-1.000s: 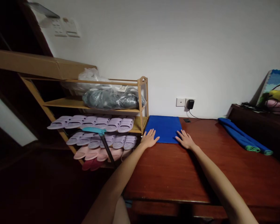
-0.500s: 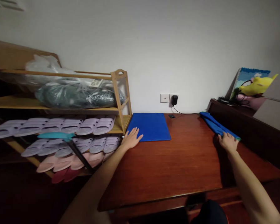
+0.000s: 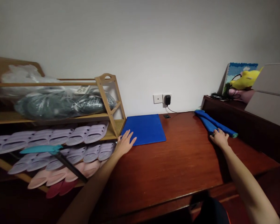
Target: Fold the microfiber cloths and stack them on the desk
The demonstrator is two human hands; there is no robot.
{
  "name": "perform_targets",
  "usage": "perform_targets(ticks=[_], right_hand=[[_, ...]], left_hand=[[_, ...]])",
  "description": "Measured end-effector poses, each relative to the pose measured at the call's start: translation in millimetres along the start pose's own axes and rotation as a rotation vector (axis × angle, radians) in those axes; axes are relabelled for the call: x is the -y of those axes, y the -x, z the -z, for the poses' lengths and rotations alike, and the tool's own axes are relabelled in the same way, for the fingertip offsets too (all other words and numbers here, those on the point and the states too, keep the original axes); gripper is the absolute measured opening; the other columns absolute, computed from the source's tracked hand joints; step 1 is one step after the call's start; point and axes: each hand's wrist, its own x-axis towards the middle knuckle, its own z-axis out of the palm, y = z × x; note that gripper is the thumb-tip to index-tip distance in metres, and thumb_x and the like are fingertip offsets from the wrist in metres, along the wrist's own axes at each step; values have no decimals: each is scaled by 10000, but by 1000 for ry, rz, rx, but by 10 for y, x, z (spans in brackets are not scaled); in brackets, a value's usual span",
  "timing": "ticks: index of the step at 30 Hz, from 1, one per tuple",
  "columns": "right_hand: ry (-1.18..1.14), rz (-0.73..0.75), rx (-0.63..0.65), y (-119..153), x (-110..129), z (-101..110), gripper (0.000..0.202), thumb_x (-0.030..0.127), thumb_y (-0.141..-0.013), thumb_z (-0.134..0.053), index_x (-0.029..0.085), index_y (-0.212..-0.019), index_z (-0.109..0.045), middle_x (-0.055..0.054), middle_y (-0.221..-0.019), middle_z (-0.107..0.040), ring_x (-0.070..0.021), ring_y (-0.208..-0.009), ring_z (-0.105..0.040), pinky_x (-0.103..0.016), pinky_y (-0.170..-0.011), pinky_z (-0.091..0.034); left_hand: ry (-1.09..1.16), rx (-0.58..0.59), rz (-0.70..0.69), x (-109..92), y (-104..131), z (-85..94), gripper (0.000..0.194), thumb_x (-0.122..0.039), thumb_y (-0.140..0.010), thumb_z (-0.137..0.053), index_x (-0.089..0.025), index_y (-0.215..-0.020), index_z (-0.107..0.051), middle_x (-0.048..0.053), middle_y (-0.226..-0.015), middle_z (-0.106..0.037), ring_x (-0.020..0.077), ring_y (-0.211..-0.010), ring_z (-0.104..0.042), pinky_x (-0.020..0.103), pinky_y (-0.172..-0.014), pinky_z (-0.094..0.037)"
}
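The only printing in view is on a white label (image 3: 82, 89) on the clear plastic bag (image 3: 60, 104) in the wooden rack (image 3: 106, 81); it is too small to read. No brand can be made out elsewhere.

On the rack's lower levels, six lilac slippers show in the upper row (image 3: 78, 135) and six in the row below (image 3: 76, 155). Beneath them are at least four pink slippers (image 3: 57, 175) and two dark red ones (image 3: 54, 189). Two white wall plates (image 3: 157, 99) sit side by side, with one black adapter (image 3: 167, 100) in the right one.

One flat blue cloth (image 3: 146, 129) lies on the desk (image 3: 175, 155), against the wall and beside the rack. It is deep blue, four-cornered and smooth, with straight edges. Two narrow blue rolls (image 3: 211, 119) lie at the desk's right side, together at the far end and spread apart at the near one; green edging shows at their ends.

The person's left hand (image 3: 125, 143) is open, palm down and fingers spread, on the flat cloth's near left corner. The right hand (image 3: 220, 139) is curled round the near end of the left roll, gripping it. A yellow plush toy (image 3: 245, 80) and a colourful picture board (image 3: 235, 71) stand on the raised dark ledge (image 3: 226, 104) at right.
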Motion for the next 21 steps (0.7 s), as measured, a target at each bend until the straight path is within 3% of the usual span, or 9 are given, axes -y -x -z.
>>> perform_targets(ticks=[4,7,10,13,16,19,21], right_hand=[[-41,27,66,59,101,28,388,439,-834,-419,147,-1051,-554,-166,-1122,-582,-327,-1025,-527,-498,-839,-374],[-61,77,70,108,184,60,432,505,-823,-435,161,-1055,-555,-164,-1108,-594,-339,-1035,-523,-492,-839,-378],[-113,125,52,99,175,143,488,587,-849,-370,209,-1096,-555,-119,-1112,-610,-293,-1045,-534,-430,-865,-386],[-140,34,-14,28,-19,249,518,545,-894,-269,194,-1175,-527,-131,-1213,-567,-291,-1094,-513,-430,-879,-391],[-125,-136,-86,-44,-360,259,546,448,-886,-281,107,-1277,-452,-207,-1323,-468,-361,-1168,-448,-543,-905,-355],[-124,-259,-103,-96,-704,108,567,370,-867,-307,138,-1381,-363,-196,-1373,-432,-362,-1252,-370,-612,-940,-292],[-100,-294,-50,-126,-869,-24,576,367,-869,-302,145,-1398,-361,-202,-1324,-483,-373,-1216,-406,-618,-921,-297]], left_hand=[[-15,-7,-6,10,-1,-14,559,-504,-954,-251,-176,-1356,-460,113,-1493,-335,239,-1382,-281,456,-1077,-260],[-17,-14,-8,6,-4,-11,555,-496,-957,-246,-172,-1348,-469,113,-1489,-343,234,-1382,-281,448,-1072,-266],[-24,-19,-7,-6,-5,11,537,-478,-963,-232,-181,-1334,-484,107,-1481,-359,222,-1385,-275,443,-1067,-271],[-20,-36,-9,-5,-2,24,529,-470,-965,-235,-182,-1325,-494,107,-1475,-372,225,-1377,-291,452,-1062,-273],[-3,-67,-18,18,-2,0,526,-470,-966,-247,-172,-1315,-505,115,-1469,-380,239,-1368,-308,465,-1055,-276],[19,-93,-22,44,-9,-39,522,-478,-965,-263,-171,-1302,-518,122,-1461,-391,249,-1363,-315,470,-1050,-277],[33,-96,-21,52,-13,-51,517,-483,-964,-274,-177,-1301,-520,123,-1459,-394,253,-1360,-320,475,-1048,-276]])
